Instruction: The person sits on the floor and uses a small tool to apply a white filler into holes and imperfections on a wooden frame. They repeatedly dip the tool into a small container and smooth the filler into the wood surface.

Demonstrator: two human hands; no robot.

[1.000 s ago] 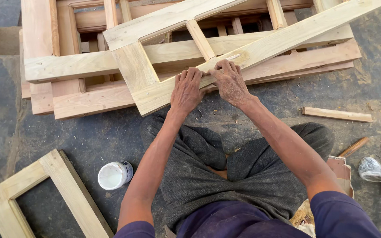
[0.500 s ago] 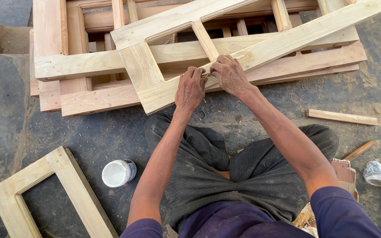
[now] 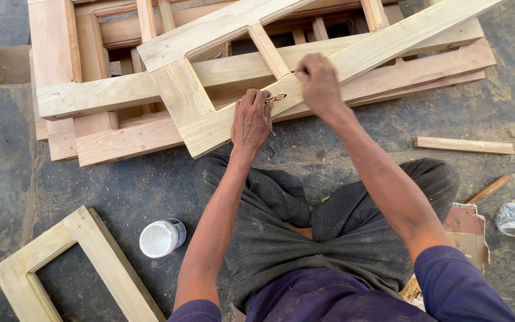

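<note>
Item: pale wooden frame (image 3: 210,128), tilted atop a stack of wooden frames (image 3: 73,101), directly ahead of my crossed legs. My left hand (image 3: 250,121) rests curled on its lower rail, pinching a small dark piece (image 3: 276,97); I cannot tell what. My right hand (image 3: 319,83), fingers closed, presses the rail beside it. White tub (image 3: 162,237) nearby on the floor.

We saw a person wearing a dark purple short-sleeved shirt, its sleeves ending above the elbows and leaving both forearms bare. The left hand (image 3: 250,121) and the right hand (image 3: 319,83) were bare too, without gloves, rings or a watch. Below the shirt we made out loose trousers of coarse dark grey cloth, creased in heavy folds and flecked with pale sawdust and small wood shavings.
</note>
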